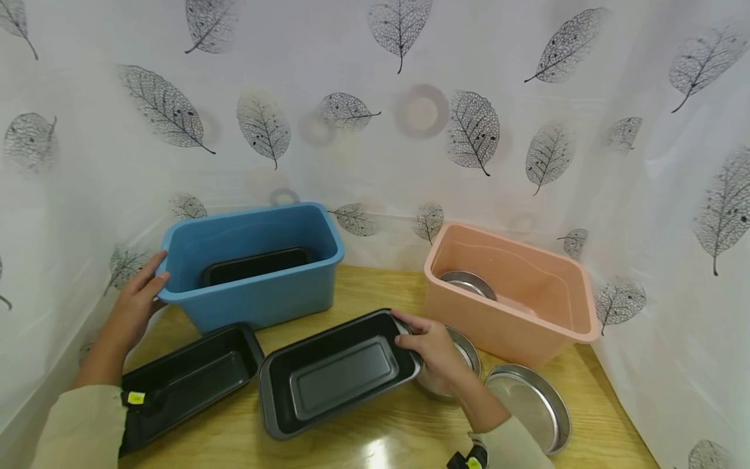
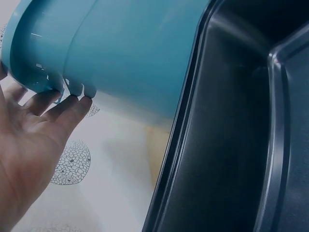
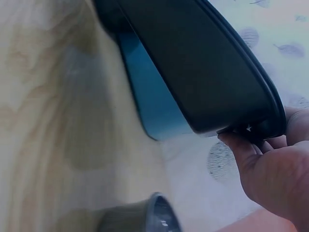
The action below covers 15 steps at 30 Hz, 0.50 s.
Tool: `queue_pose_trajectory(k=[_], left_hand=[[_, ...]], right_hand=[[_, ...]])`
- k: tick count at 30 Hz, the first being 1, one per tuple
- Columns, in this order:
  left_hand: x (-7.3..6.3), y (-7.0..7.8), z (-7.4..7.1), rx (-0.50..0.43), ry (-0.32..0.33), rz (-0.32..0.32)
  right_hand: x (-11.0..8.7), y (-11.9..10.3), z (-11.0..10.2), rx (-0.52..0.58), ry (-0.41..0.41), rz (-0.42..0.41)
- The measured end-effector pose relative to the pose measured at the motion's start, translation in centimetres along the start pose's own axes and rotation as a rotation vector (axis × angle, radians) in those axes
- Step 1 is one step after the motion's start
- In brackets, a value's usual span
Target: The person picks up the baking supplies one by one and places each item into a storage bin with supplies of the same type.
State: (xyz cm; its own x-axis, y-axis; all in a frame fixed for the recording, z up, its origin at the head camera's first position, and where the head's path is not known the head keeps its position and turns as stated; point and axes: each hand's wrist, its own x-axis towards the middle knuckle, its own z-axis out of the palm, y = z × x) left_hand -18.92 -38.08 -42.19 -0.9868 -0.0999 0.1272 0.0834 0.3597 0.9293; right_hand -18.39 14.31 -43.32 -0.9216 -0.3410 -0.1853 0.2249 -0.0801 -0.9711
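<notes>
My left hand [image 1: 131, 306] grips the left end of a blue plastic bin [image 1: 258, 303], its fingers tucked beneath the rim in the left wrist view. Inside that bin lies a dark loaf pan [image 1: 258, 267]. My right hand [image 1: 436, 352] pinches the right end of another dark loaf pan [image 1: 342, 374], thumb on the near side. In the right wrist view this held pan [image 3: 207, 63] is tilted and raised off the table. A third loaf pan [image 1: 202, 374] lies at the left in front of the blue bin, partly hidden by the left sleeve.
A pink bin [image 1: 498, 326] stands at the right with a round metal pan [image 1: 469, 281] inside. In front of it, one round pan [image 1: 524, 404] lies on the wooden table [image 1: 351, 443]; another [image 1: 465, 352] is partly behind the right hand. A leaf-patterned curtain [image 1: 363, 169] encloses the back and sides.
</notes>
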Motion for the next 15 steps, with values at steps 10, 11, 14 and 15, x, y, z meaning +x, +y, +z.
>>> queue_pose_trajectory(k=[10, 11, 14, 15], left_hand=[[-0.1, 0.0, -0.4, 0.081, -0.006, 0.004], [-0.1, 0.0, -0.4, 0.086, -0.007, 0.004], [-0.1, 0.0, -0.3, 0.064, -0.005, 0.000], [-0.1, 0.1, -0.3, 0.052, -0.005, -0.002]], right_hand=[[0.4, -3.5, -0.1, 0.001, 0.071, -0.077], [0.5, -3.9, 0.0, 0.001, 0.069, -0.087], [1.1, -5.1, 0.2, 0.000, 0.074, -0.121], [1.3, -5.5, 0.3, -0.001, 0.075, -0.131]])
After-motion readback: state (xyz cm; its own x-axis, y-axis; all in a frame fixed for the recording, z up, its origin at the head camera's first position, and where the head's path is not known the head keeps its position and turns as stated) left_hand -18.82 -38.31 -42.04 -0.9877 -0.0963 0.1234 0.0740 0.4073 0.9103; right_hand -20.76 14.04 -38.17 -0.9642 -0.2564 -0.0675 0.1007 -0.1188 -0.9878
